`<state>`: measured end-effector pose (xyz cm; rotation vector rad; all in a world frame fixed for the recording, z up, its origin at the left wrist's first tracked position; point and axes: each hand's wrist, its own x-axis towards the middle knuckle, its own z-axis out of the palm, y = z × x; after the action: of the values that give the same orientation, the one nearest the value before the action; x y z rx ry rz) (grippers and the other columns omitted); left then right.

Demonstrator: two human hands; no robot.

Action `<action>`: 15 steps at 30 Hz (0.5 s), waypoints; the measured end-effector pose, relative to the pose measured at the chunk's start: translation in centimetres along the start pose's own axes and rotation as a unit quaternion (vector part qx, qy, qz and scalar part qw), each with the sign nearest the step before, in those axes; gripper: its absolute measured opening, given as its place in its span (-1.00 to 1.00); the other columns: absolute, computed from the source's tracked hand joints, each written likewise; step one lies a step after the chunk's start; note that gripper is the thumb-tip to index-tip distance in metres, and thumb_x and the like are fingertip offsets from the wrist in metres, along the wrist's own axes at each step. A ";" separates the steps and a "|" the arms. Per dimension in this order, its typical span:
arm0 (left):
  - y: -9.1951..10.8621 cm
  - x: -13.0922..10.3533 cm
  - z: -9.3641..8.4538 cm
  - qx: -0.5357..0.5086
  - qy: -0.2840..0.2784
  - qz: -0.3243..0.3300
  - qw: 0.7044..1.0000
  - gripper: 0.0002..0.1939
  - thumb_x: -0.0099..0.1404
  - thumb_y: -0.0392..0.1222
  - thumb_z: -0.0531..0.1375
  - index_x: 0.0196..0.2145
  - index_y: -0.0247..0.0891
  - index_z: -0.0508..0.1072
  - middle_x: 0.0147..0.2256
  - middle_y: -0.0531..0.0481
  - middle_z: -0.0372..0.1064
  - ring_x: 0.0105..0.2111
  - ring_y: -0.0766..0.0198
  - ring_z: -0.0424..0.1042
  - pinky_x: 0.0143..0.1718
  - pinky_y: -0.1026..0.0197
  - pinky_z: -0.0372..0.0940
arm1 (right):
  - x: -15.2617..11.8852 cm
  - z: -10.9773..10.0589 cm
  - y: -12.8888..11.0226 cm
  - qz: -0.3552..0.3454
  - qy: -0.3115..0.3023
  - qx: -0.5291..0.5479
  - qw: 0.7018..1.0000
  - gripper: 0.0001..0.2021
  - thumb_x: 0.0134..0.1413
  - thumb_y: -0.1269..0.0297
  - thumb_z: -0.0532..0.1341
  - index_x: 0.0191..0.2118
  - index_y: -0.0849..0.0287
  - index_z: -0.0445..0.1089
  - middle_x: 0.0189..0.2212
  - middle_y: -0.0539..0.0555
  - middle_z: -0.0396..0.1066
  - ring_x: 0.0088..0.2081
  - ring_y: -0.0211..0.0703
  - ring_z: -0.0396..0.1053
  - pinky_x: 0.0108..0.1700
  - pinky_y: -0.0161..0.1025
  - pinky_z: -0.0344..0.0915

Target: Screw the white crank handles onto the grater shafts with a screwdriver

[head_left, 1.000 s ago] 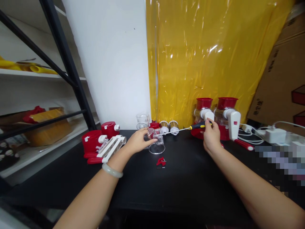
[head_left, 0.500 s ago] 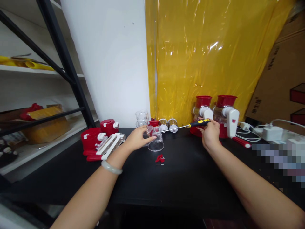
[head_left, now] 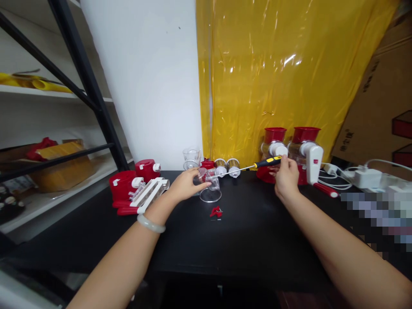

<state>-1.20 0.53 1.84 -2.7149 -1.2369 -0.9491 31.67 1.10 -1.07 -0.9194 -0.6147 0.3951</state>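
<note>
I've got the black table (head_left: pixel 251 249) spread right across my view, and I'm taking the small red piece (head_left: pixel 216 211) on it as my marker. Well beyond that marker, to its right, stand two machines (head_left: pixel 304 136) with red hoppers.

Just beyond the marker is the clear plastic body (head_left: pixel 212 189): glassy, see-through, a wide round rim low on its near side, a round opening angled up to the left. I see red through it, but I can't tell whether that's part of it.

My left hand (head_left: pixel 186 186) comes in from the lower left, beyond and left of the marker, palm side turned rightward, pale bracelet (head_left: pixel 150 224) on the wrist. Fingers over the top, thumb in front: it's pinching the clear body's upper part.

Over to the right of the marker, my right hand (head_left: pixel 286 179) is raised, wrist bent upward, thumb and fingertips pinching the back of the yellow-and-black handle of the screwdriver (head_left: pixel 268 162). The handle sits slightly higher than the tip; the thin shaft slopes leftward to the clear body, beyond the marker. The exact contact is too small to read.

Tiniest of all, thin metal pins (head_left: pixel 219 220) lie just on the marker's near side.
</note>
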 end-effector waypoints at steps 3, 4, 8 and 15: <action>-0.1 0.0 0.0 0.006 -0.003 -0.001 1.000 -0.59 0.22 0.22 0.17 -0.38 -0.22 0.41 -0.18 -0.13 0.46 -0.12 0.05 0.44 -0.06 0.02 0.30 | 0.1 0.0 0.1 -0.009 0.014 -0.001 1.000 -0.66 -0.09 0.01 0.30 -0.28 0.13 0.31 -0.52 -0.11 0.31 -0.55 -0.33 0.30 -0.57 -0.36 0.32; -0.1 0.0 0.0 0.007 -0.002 -0.001 1.000 -0.59 0.22 0.23 0.18 -0.38 -0.22 0.42 -0.17 -0.14 0.46 -0.11 0.04 0.44 -0.06 0.02 0.30 | 0.1 0.0 0.1 -0.007 0.011 0.003 1.000 -0.67 -0.10 0.05 0.31 -0.26 0.14 0.33 -0.48 -0.09 0.34 -0.52 -0.32 0.32 -0.56 -0.36 0.33; -0.1 0.0 0.1 -0.002 0.003 0.001 1.000 -0.59 0.21 0.21 0.19 -0.37 -0.24 0.42 -0.17 -0.15 0.46 -0.11 0.03 0.44 -0.06 0.01 0.30 | -0.2 0.1 0.1 0.036 -0.015 0.056 0.998 -0.69 -0.03 0.18 0.21 -0.14 0.16 0.36 -0.35 0.02 0.47 -0.36 -0.24 0.45 -0.50 -0.36 0.36; -0.2 0.0 0.1 0.003 0.004 0.008 1.000 -0.58 0.22 0.22 0.18 -0.39 -0.23 0.41 -0.15 -0.15 0.45 -0.09 0.03 0.42 -0.05 0.01 0.30 | -0.3 0.1 0.1 0.042 -0.041 0.080 0.995 -0.59 0.08 -0.01 0.12 -0.08 0.17 0.36 -0.31 0.07 0.49 -0.32 -0.19 0.49 -0.48 -0.34 0.35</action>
<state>-1.29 0.67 1.69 -2.7099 -1.2140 -0.9513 31.40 1.09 -1.17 -0.7813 -0.6119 0.5530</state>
